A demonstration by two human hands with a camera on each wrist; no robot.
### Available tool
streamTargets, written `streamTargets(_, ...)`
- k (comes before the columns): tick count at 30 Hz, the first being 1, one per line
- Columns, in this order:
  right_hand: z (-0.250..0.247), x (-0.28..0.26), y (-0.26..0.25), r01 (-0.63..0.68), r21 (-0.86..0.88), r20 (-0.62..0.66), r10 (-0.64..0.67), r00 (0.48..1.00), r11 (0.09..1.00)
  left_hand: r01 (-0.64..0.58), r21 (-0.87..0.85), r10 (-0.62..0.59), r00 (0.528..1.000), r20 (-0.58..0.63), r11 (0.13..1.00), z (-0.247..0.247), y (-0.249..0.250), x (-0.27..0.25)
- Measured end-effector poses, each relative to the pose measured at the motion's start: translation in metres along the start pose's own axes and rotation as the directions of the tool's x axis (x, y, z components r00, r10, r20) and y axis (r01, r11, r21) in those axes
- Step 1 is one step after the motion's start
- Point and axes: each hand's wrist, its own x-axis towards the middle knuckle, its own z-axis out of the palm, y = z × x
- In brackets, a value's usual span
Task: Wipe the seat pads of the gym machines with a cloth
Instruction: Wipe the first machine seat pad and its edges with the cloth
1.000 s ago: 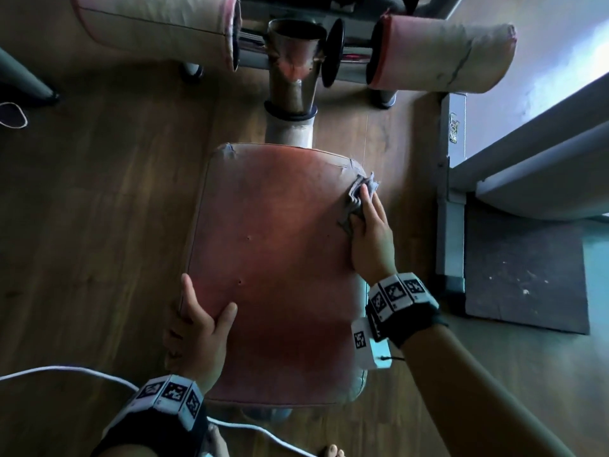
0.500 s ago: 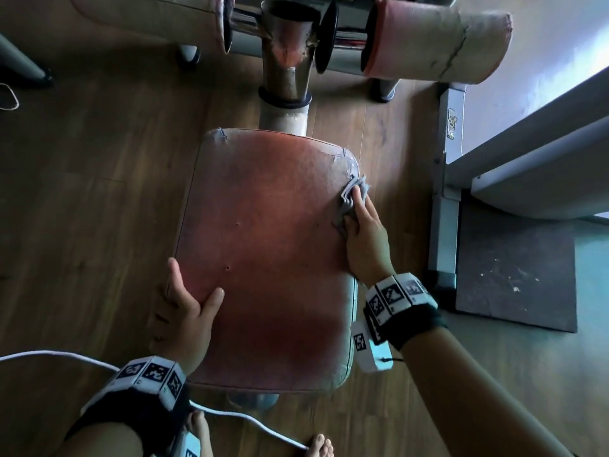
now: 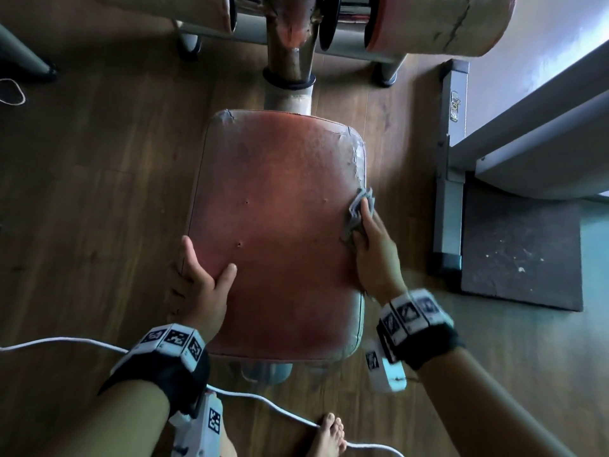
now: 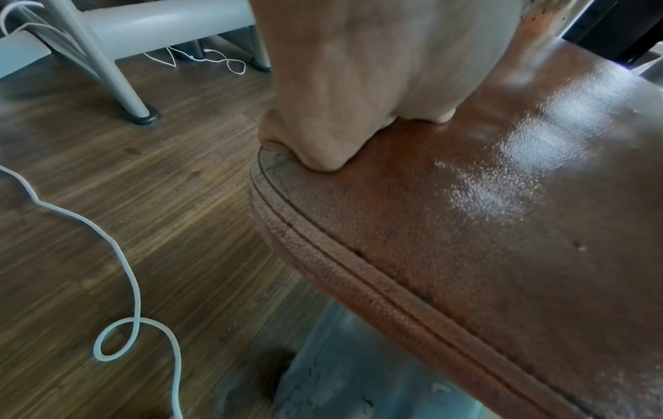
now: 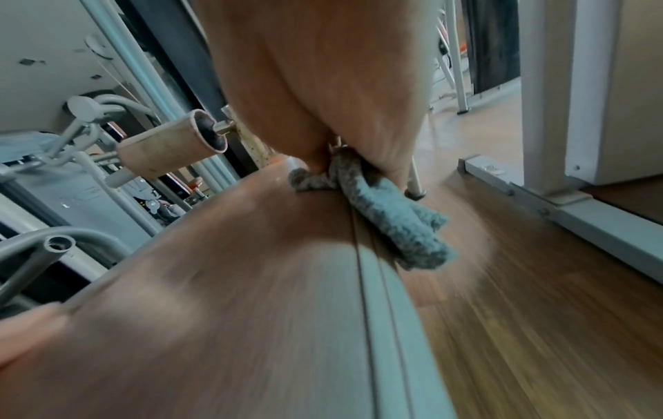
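Note:
A worn reddish-brown seat pad point(image 3: 280, 225) fills the middle of the head view, on a metal post over the wooden floor. My right hand point(image 3: 374, 249) presses a bunched grey cloth point(image 3: 357, 212) onto the pad's right edge, about halfway along. In the right wrist view the cloth point(image 5: 394, 221) sticks out from under the hand point(image 5: 340, 85) and hangs over the pad's rim point(image 5: 233, 283). My left hand point(image 3: 201, 285) holds the pad's left edge, thumb on top and outer fingers down the side. The left wrist view shows that hand point(image 4: 358, 85) resting on the pad point(image 4: 466, 226).
Two padded rollers point(image 3: 438, 24) and a steel post point(image 3: 290, 44) stand beyond the pad. A grey machine frame point(image 3: 451, 159) and a dark mat point(image 3: 520, 249) lie to the right. A white cable point(image 3: 82, 343) crosses the floor near a bare foot point(image 3: 326, 437).
My right hand has slid the cloth back toward me along the pad's right edge, from near the far corner to about halfway. The left hand keeps its hold on the left edge.

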Motion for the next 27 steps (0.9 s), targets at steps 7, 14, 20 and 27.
streamTargets(7,0.007,-0.001,0.000,-0.043,-0.022,-0.003,0.043,0.999,0.999,0.056,-0.015,-0.055,0.998,0.042,0.998,-0.001,0.000,0.000)
streamTargets(14,0.008,-0.014,-0.003,-0.056,-0.029,-0.038,0.054,0.998,0.998,0.073,0.014,-0.074,0.996,0.048,0.997,-0.004,0.012,-0.003)
streamTargets(20,0.011,-0.016,0.000,-0.071,-0.013,-0.028,0.071,0.997,0.997,0.062,-0.087,-0.054,0.994,0.094,0.994,-0.008,0.024,-0.006)
streamTargets(27,0.012,0.006,-0.006,-0.065,-0.018,-0.056,0.064,0.996,0.998,0.096,-0.032,-0.093,0.993,0.080,0.995,-0.009,0.024,-0.006)
